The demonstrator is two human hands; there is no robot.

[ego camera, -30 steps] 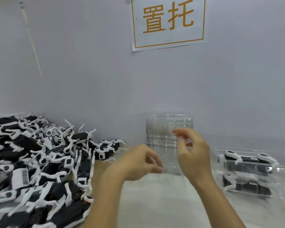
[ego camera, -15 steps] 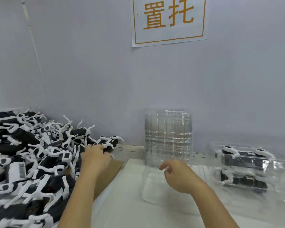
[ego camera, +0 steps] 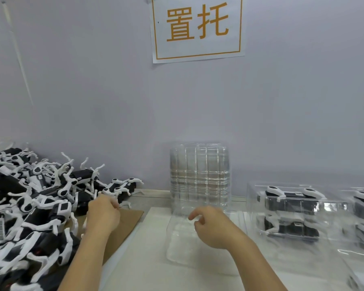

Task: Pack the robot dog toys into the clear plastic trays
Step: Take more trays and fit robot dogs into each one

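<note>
Right hand (ego camera: pixel 213 226): centre frame, fingers loosely curled, holding nothing, over the empty tray (ego camera: pixel 182 246) lying flat on the table (ego camera: pixel 147 269).
Left hand (ego camera: pixel 103 215): reaches the toy pile (ego camera: pixel 29 198) at left; grip not discernible.
Done: packed trays (ego camera: pixel 290 213) at right.
Left: many loose toys; upright tray stack (ego camera: pixel 199 177) behind.

Left hand (ego camera: pixel 103 215) perhaps nearer toy pile (ego camera: pixel 29 202)

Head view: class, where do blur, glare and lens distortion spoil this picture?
Head view: the packed tray at right smears with motion blur; glare streaks the upright tray stack; the wide lens bends the wall cord at the left edge.
</note>
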